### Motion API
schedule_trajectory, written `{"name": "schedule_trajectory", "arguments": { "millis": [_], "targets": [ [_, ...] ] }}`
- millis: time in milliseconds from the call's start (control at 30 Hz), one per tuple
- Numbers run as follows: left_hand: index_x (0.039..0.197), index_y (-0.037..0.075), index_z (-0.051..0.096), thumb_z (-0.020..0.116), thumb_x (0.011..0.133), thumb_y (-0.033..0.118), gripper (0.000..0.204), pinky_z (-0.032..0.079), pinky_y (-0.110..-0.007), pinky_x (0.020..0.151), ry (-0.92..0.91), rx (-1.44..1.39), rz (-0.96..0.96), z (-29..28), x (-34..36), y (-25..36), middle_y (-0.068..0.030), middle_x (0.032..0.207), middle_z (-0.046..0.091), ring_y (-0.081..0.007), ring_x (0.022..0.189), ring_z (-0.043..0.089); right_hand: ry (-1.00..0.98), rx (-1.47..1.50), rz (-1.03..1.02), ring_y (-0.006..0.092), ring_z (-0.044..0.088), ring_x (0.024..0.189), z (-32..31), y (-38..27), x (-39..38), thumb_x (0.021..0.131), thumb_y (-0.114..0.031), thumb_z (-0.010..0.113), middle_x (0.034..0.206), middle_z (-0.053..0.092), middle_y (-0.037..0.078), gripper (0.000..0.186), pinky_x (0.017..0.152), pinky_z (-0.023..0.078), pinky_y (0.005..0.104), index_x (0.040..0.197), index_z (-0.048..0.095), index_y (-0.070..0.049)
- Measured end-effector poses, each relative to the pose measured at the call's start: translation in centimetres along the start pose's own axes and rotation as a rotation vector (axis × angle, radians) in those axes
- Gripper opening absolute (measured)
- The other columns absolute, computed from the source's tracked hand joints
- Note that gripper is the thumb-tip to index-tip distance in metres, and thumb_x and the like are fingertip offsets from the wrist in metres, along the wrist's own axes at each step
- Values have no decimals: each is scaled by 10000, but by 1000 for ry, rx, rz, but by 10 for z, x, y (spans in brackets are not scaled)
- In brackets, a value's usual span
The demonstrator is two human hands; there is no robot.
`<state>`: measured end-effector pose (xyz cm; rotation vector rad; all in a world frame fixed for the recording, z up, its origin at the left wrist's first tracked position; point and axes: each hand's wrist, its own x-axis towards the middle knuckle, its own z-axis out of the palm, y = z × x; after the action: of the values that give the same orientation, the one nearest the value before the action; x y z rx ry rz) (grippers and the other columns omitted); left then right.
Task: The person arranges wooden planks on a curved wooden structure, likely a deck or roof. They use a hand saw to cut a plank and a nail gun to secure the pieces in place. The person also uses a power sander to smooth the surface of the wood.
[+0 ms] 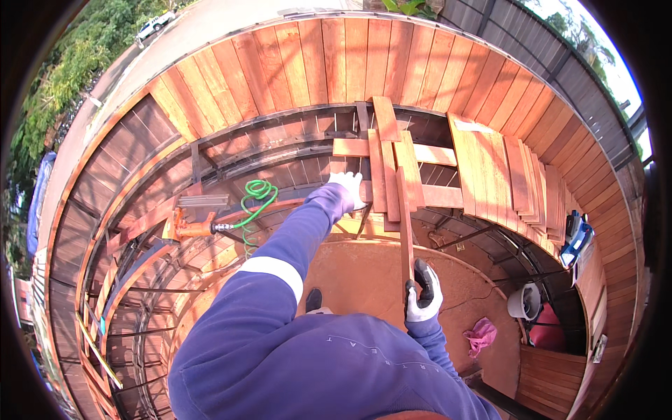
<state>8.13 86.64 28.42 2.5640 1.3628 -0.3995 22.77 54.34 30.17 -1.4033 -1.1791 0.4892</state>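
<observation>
My left hand point(348, 187), in a white work glove, reaches ahead with its fingers stretched out. It rests at a wooden crosspiece point(365, 192) beside a pile of loose boards point(381, 164), and no object shows in its grasp. Lower down, my right hand point(425, 292), in a white and dark glove, is closed around the near end of a long narrow wooden board point(405, 227). That board points away from me, its far end against the pile. Part of the right fingers is hidden behind the board.
An orange nail gun point(189, 226) with a green coiled air hose point(260, 198) lies on the frame at left. Stacked boards point(535, 185) stand at right, near a blue tool point(577, 238). A bucket point(523, 302) and pink cloth point(480, 336) are below. A curved plank wall point(336, 63) surrounds everything.
</observation>
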Motion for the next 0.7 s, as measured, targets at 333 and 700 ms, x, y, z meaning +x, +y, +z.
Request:
{"name": "schedule_trajectory", "arguments": {
  "millis": [333,700],
  "targets": [
    [1291,50,537,653,800,543,706,477,-444,986,56,-78,68,9,6,-6,-173,1231,632,-315,1144,622,479,119,247,208,622,1078,40,4,-21,1018,-303,525,1169,661,144,445,977,470,335,1289,571,47],
    [1378,53,474,662,799,567,797,475,-436,1003,-16,-47,80,-7,-1,-4,-167,1283,611,-303,1175,613,923,437,186,268,675,946,49,26,-45,1015,-557,388,1038,683,186,663,904,530,403,1207,596,43]
  ]
}}
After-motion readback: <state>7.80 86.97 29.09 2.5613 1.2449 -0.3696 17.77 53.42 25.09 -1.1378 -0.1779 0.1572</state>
